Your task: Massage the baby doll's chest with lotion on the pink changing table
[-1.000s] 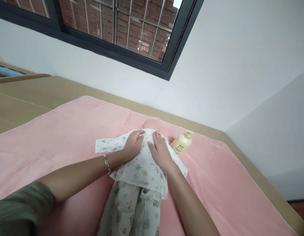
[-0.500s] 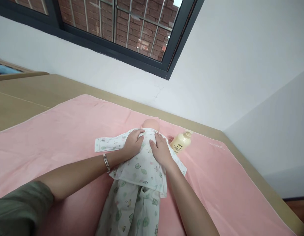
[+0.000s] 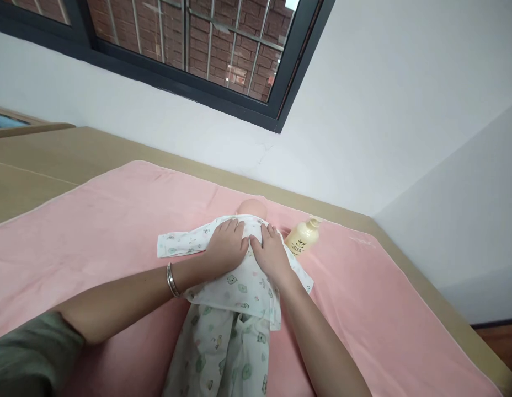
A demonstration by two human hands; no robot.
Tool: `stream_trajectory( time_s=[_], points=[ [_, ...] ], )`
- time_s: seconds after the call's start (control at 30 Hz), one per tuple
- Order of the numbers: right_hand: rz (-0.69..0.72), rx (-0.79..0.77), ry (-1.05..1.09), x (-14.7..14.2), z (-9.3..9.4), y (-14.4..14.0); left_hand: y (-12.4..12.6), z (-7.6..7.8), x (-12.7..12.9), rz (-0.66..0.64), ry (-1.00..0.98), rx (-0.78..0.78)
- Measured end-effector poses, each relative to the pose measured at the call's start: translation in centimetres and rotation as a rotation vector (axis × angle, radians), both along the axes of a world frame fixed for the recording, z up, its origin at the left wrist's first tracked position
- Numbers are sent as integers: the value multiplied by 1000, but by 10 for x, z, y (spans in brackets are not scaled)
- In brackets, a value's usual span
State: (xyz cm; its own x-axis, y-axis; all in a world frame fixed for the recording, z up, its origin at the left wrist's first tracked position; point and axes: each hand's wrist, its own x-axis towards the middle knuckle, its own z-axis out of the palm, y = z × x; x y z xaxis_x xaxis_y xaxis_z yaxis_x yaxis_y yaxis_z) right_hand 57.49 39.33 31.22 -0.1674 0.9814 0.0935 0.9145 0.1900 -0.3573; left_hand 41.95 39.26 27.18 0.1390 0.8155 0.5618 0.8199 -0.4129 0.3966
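A baby doll (image 3: 251, 208) lies on its back on a pink towel (image 3: 94, 220), dressed in a white printed top (image 3: 235, 286) and matching trousers (image 3: 223, 358). My left hand (image 3: 227, 245) rests flat on the doll's chest, fingers spread, a bracelet on the wrist. My right hand (image 3: 270, 251) lies flat beside it on the chest, the two hands almost touching. Only the top of the doll's head shows above the collar. One sleeve (image 3: 177, 242) stretches out to the left.
A cream pump bottle (image 3: 302, 238) lies on the towel just right of the doll's shoulder. The towel covers a tan surface (image 3: 41, 160) against a white wall below a dark-framed window (image 3: 177, 49). The surface's edge runs down the right side.
My left hand has slid a little to the right along the doll's chest, closing the gap to my right hand. The view has shifted slightly.
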Motion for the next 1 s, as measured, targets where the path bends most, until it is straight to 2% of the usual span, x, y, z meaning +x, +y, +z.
stream_trajectory(
  time_s=[0.1,0.23,0.3,0.4,0.53,0.6,0.7,0.87,1.0],
  points=[
    [22,28,-56,-3,7,-8,14,7,-10,-43,-75,-115],
    [80,-21,-99,-8,20,-25,25,18,-19,-95,-120,-266],
    [91,-33,-103,-8,24,-28,22,18,-18,-94,-76,-238],
    [92,-25,-73,-4,25,-22,9,11,-10,-74,8,-124],
    [14,-26,-54,2,15,-3,-6,-2,0,-71,9,-17],
    [-8,-30,-69,4,10,3,-9,-3,1,-73,-6,-11],
    [9,-32,-84,3,6,3,-8,6,-3,-69,60,-88],
    [37,37,-134,-1,11,-5,0,33,-12,-24,165,-330],
    [45,85,-205,-10,17,-17,7,39,-16,-23,154,-360]
  ],
)
